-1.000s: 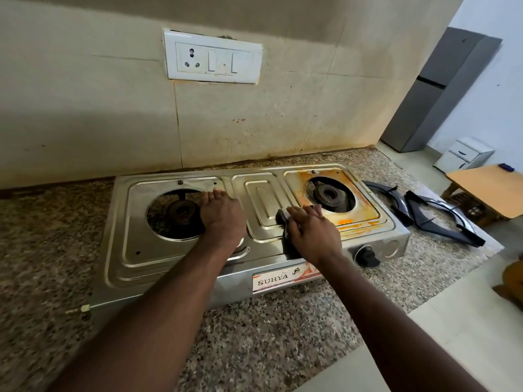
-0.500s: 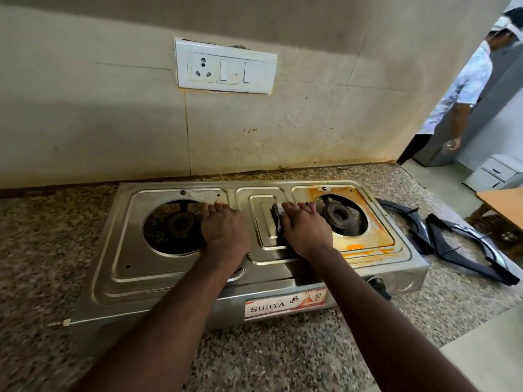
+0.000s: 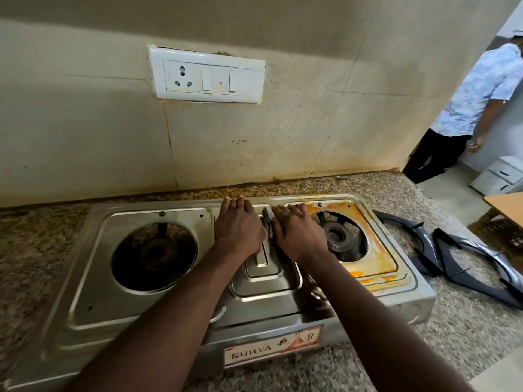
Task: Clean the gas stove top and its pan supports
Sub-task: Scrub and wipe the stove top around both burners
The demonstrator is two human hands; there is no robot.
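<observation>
Head camera, looking down: a two-burner steel gas stove (image 3: pixel 85 281) sits on a speckled granite worktop (image 3: pixel 34 244), its back edge close to a beige tiled wall (image 3: pixel 85 137). A front label (image 3: pixel 271 346) reads "SURYA".

Both bare forearms reach in from the bottom edge to the raised middle panel between the burners.

The left hand (image 3: pixel 239 227) lies flat on the steel near the stove's back edge, fingers straight and held together, palm down.

The right hand (image 3: pixel 297 236) is just beside it, almost touching. Its fingers are stretched forward and pressed down on a dark grey pad (image 3: pixel 268 219). This is possibly a scrubber or a folded cloth, since only its edge shows between the two hands.

The left burner (image 3: pixel 154 250) sits in a dark round well.

The right burner (image 3: pixel 338 236) is ringed by orange-yellow stains (image 3: pixel 377 250) that spread across the recessed steel around it.

Two dark pan supports (image 3: pixel 450 264) lie off the stove, on the worktop just to its right, one partly over the other.

A white socket-and-switch plate (image 3: pixel 208 75) is fixed to the wall above the stove.

At the far right, past the wall's end, a second person (image 3: pixel 475 94) in a pale patterned shirt and dark trousers stands turned away. Near them are a small white drawer unit (image 3: pixel 501 176) and the corner of a wooden table (image 3: pixel 506 202).
</observation>
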